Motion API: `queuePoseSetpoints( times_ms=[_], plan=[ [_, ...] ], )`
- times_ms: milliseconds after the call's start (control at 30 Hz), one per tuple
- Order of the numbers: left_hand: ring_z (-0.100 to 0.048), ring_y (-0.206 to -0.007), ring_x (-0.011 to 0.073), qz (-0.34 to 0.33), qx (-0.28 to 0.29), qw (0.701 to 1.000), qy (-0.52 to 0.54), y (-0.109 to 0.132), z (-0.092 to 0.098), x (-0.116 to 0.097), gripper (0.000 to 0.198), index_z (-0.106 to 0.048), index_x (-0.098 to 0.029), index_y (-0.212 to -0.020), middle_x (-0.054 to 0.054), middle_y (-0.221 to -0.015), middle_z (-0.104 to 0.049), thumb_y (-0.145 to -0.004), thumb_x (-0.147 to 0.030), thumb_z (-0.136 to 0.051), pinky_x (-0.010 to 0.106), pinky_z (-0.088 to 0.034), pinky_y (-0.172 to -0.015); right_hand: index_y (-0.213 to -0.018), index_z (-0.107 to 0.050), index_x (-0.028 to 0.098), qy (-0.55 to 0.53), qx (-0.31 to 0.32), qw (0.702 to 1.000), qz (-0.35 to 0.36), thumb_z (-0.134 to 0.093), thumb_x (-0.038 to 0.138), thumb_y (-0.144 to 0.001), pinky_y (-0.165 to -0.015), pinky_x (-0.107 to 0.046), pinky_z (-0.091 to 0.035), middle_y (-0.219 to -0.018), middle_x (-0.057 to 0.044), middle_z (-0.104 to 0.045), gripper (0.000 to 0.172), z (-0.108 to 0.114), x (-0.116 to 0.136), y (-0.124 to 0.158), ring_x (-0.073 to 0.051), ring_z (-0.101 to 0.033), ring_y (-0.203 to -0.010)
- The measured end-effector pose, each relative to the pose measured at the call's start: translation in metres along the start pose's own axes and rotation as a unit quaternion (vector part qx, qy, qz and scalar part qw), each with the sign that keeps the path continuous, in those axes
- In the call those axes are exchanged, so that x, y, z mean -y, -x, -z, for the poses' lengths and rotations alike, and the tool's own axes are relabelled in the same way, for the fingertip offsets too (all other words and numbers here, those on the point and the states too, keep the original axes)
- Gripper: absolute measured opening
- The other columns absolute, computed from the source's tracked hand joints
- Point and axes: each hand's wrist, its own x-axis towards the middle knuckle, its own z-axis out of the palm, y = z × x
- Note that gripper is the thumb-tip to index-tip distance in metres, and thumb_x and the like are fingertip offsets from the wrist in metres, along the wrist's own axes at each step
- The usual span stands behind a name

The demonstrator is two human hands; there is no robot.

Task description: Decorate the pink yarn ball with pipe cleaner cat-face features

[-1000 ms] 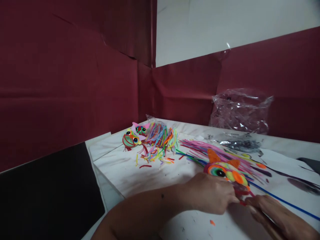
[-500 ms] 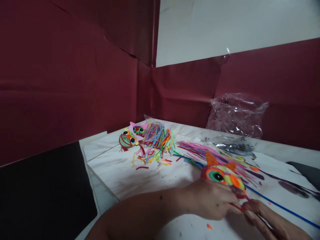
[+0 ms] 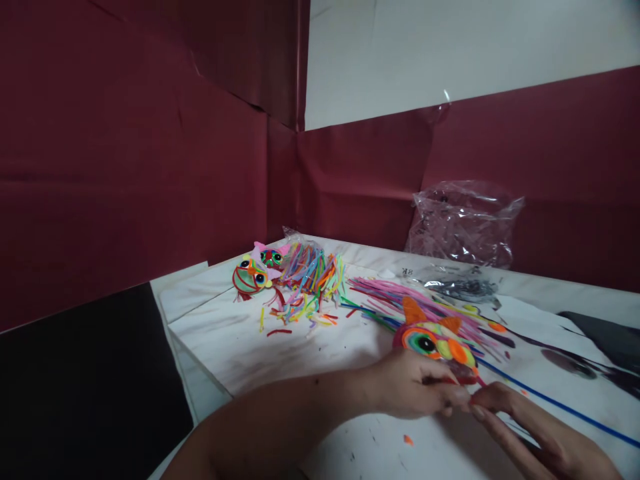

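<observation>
My left hand [image 3: 415,387] is closed around the lower edge of a colourful owl-face craft [image 3: 434,340] with orange ears and a round black eye. It pinches a red pipe cleaner [image 3: 463,381] at the craft's base. My right hand [image 3: 530,427] meets it fingertip to fingertip, its thumb and forefinger pinched on the same red strand. Both hands rest low over the white table [image 3: 240,340].
Two finished owl faces [image 3: 255,270] lie at the far left beside a pile of cut pipe-cleaner bits [image 3: 310,287]. Long pink strands [image 3: 395,293] and a blue strand [image 3: 560,407] cross the table. A crumpled clear bag [image 3: 463,223] stands at the back. Dark red panels wall it in.
The view has drifted slightly, so everything sits a little further left. My hands stay joined at the red strand under the owl face, my right fingers now stretched longer.
</observation>
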Motion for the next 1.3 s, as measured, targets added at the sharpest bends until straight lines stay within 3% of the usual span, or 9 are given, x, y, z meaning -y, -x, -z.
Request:
queuePoseSetpoints(
  times_ms=[400, 567, 700, 867, 1067, 1233, 1300],
  plan=[
    [-0.035, -0.048, 0.0066, -0.039, -0.011, 0.998, -0.054, 0.005, 0.005, -0.010, 0.020, -0.050, -0.014, -0.055, -0.007, -0.048, -0.037, -0.074, -0.014, -0.056, 0.019, -0.027, -0.046, -0.078, -0.058, 0.024, -0.024, 0.014, 0.998, 0.054, -0.048, 0.027, -0.091, -0.054, -0.021, -0.051, -0.066, -0.001, -0.064, 0.017, 0.014, 0.032, -0.022, -0.015, -0.062, -0.058],
    [-0.036, -0.049, 0.0074, -0.113, -0.008, 0.989, -0.098, 0.004, 0.007, -0.011, 0.026, -0.045, -0.016, -0.054, -0.005, -0.050, -0.040, -0.079, -0.021, -0.047, 0.020, -0.027, -0.047, -0.078, -0.054, 0.022, -0.010, 0.007, 0.995, 0.097, -0.043, 0.020, -0.092, -0.054, -0.024, -0.048, -0.066, -0.003, -0.062, 0.018, 0.014, 0.034, -0.027, -0.015, -0.057, -0.059],
    [-0.034, -0.046, 0.0071, -0.135, -0.012, 0.982, -0.128, 0.004, 0.007, -0.009, 0.026, -0.041, -0.017, -0.052, -0.005, -0.049, -0.037, -0.077, -0.024, -0.049, 0.020, -0.025, -0.045, -0.079, -0.054, 0.021, -0.021, -0.004, 0.993, 0.120, -0.044, 0.016, -0.091, -0.056, -0.024, -0.046, -0.067, -0.003, -0.061, 0.016, 0.015, 0.036, -0.029, -0.015, -0.056, -0.062],
    [-0.040, -0.050, 0.0080, -0.187, -0.035, 0.966, -0.176, 0.004, 0.008, -0.008, 0.025, -0.045, -0.016, -0.054, -0.004, -0.051, -0.042, -0.079, -0.020, -0.044, 0.020, -0.030, -0.050, -0.075, -0.055, 0.021, -0.019, -0.027, 0.995, 0.093, -0.047, 0.018, -0.091, -0.053, -0.023, -0.044, -0.065, -0.002, -0.061, 0.017, 0.015, 0.036, -0.028, -0.013, -0.055, -0.058],
    [-0.045, -0.051, 0.0084, -0.186, -0.026, 0.971, -0.150, 0.004, 0.013, -0.008, 0.022, -0.054, -0.015, -0.059, -0.002, -0.054, -0.050, -0.079, -0.022, -0.047, 0.019, -0.035, -0.051, -0.081, -0.057, 0.020, -0.038, -0.018, 0.994, 0.098, -0.046, 0.017, -0.092, -0.057, -0.024, -0.045, -0.068, -0.004, -0.062, 0.015, 0.017, 0.037, -0.029, -0.014, -0.056, -0.063],
    [-0.049, -0.047, 0.0095, -0.134, 0.006, 0.985, -0.112, 0.002, 0.014, -0.009, 0.038, -0.058, -0.015, -0.060, -0.001, -0.050, -0.052, -0.086, -0.038, -0.041, 0.020, -0.039, -0.050, -0.084, -0.057, 0.021, -0.042, -0.011, 0.996, 0.083, -0.040, 0.020, -0.095, -0.060, -0.024, -0.047, -0.072, -0.004, -0.063, 0.020, 0.018, 0.039, -0.027, -0.015, -0.058, -0.065],
    [-0.050, -0.049, 0.0104, -0.122, -0.062, 0.982, -0.132, -0.003, 0.022, -0.008, 0.039, -0.058, -0.016, -0.062, 0.000, -0.051, -0.055, -0.086, -0.040, -0.038, 0.021, -0.041, -0.051, -0.086, -0.056, 0.021, -0.045, -0.024, 0.998, 0.035, -0.041, 0.025, -0.095, -0.061, -0.025, -0.048, -0.075, -0.005, -0.065, 0.018, 0.017, 0.036, -0.025, -0.016, -0.061, -0.068]
  ],
)
